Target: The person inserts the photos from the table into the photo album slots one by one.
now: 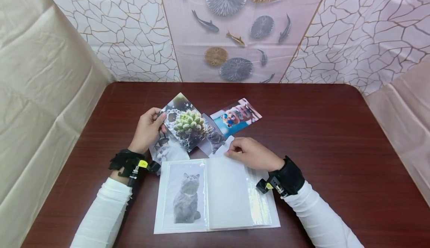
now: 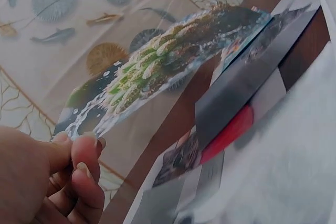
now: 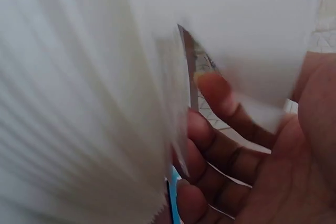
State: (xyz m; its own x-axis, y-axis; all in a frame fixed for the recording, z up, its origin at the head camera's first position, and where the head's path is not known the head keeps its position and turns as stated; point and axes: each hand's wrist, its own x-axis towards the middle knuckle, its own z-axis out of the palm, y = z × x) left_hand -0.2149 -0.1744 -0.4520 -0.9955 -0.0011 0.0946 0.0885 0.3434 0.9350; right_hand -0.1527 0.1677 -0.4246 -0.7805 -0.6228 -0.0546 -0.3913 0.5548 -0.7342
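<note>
My left hand (image 1: 146, 129) pinches the left corner of a photo of a cactus (image 1: 189, 124). In the left wrist view the thumb and index finger grip the edge of this photo (image 2: 157, 66), tilted above other prints. A white photo album (image 1: 228, 192) lies spread in front of me, a grey cat picture (image 1: 187, 199) in its left sleeve. At the album's top edge my right hand (image 1: 253, 154) pinches a white sheet (image 1: 223, 149). Close up in the right wrist view, fingers (image 3: 215, 90) sit behind this sheet (image 3: 257, 35), beside the fanned pages (image 3: 79, 98).
Loose prints lie behind the album: a pale one (image 1: 169, 150) under the cactus photo, a grey cat photo (image 1: 215, 139), and a colourful one (image 1: 236, 116) with blue tones further back. The dark red-brown table (image 1: 315, 128) ends at a patterned cloth backdrop (image 1: 221, 35).
</note>
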